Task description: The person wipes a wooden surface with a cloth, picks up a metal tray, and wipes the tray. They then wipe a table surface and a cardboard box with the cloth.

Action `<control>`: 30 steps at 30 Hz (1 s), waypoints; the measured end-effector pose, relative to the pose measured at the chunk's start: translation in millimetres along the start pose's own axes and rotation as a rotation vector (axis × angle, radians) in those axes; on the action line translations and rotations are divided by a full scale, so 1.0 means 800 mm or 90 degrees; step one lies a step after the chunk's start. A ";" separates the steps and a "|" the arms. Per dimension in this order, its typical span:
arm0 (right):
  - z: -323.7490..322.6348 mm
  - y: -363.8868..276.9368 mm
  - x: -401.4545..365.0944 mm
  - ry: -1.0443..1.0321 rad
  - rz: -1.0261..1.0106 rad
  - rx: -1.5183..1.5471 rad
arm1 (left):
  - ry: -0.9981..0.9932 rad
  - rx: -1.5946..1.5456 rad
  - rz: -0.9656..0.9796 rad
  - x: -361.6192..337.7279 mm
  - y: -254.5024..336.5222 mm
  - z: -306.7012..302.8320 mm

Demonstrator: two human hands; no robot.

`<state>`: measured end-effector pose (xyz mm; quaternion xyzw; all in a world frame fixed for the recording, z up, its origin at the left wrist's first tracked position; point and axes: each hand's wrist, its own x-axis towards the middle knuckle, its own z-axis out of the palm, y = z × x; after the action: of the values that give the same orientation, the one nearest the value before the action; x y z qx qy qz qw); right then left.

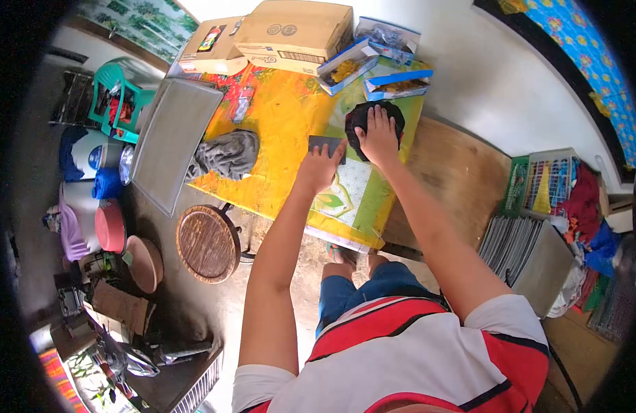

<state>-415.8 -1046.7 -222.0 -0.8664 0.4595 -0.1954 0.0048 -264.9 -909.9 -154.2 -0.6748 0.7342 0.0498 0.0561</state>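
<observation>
My right hand (378, 138) lies palm down, fingers outstretched, on a round black piece (355, 128) with an uneven edge, and hides its middle. Just left of it, my left hand (319, 169) has its fingers over a small dark grey sheet (319, 141); the thumb side reaches toward the black piece. Both rest on a table with a yellow cover (283, 117), where a white and green leaf-patterned cloth (359, 189) lies under the black piece. A crumpled grey cloth (228, 153) sits on the table's left part.
Cardboard boxes (294, 34) stand at the table's back, beside open blue-edged boxes (399, 84). A grey panel (177, 141) leans at the left edge, near a round wooden stool (208, 244). To the right are a wooden board (452, 179) and a stack of thin panels (511, 248).
</observation>
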 end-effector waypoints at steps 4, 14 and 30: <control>0.006 -0.009 0.005 -0.055 -0.029 0.013 | 0.151 -0.066 -0.001 -0.018 -0.028 0.018; 0.020 -0.100 0.046 -0.101 0.034 0.075 | 0.517 -0.273 -0.248 -0.064 -0.118 0.000; -0.052 -0.171 -0.068 0.046 0.306 0.593 | 0.105 -0.102 -0.078 0.020 -0.189 0.002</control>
<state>-348.7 -917.7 -176.2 -0.6352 0.5094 -0.4024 0.4185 -115.9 -938.5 -157.5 -0.7227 0.6872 0.0488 -0.0558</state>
